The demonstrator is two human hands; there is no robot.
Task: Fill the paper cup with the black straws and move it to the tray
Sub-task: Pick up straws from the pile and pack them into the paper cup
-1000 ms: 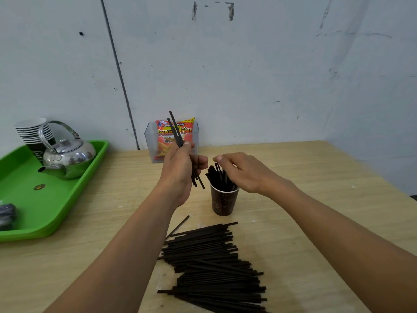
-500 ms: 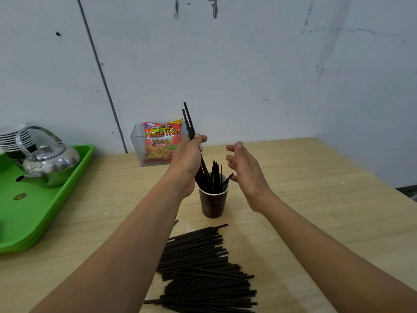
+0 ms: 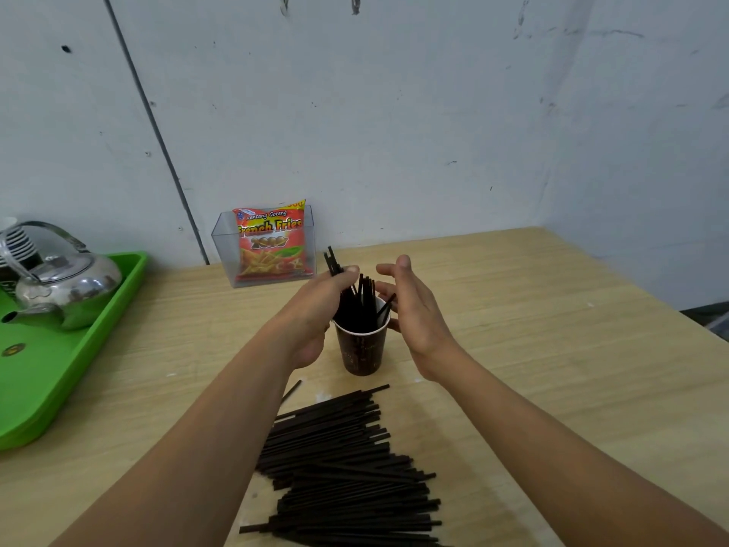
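Observation:
A dark brown paper cup (image 3: 363,351) stands upright on the wooden table, with several black straws (image 3: 365,300) sticking out of it. My left hand (image 3: 321,309) is at the cup's left rim, shut on a few black straws whose lower ends reach into the cup. My right hand (image 3: 414,309) hovers open just right of the rim, palm facing the cup, holding nothing. A large pile of loose black straws (image 3: 347,467) lies on the table in front of the cup. The green tray (image 3: 59,373) sits at the left edge of the table.
A metal kettle (image 3: 65,286) and a stack of paper cups (image 3: 15,240) stand on the tray. A clear box with a French fries snack bag (image 3: 270,244) stands against the wall behind the cup. One stray straw (image 3: 291,390) lies left of the pile.
My left hand has lowered its straws from above the cup down into it. My right hand has come off the cup's straws and opened beside the rim.

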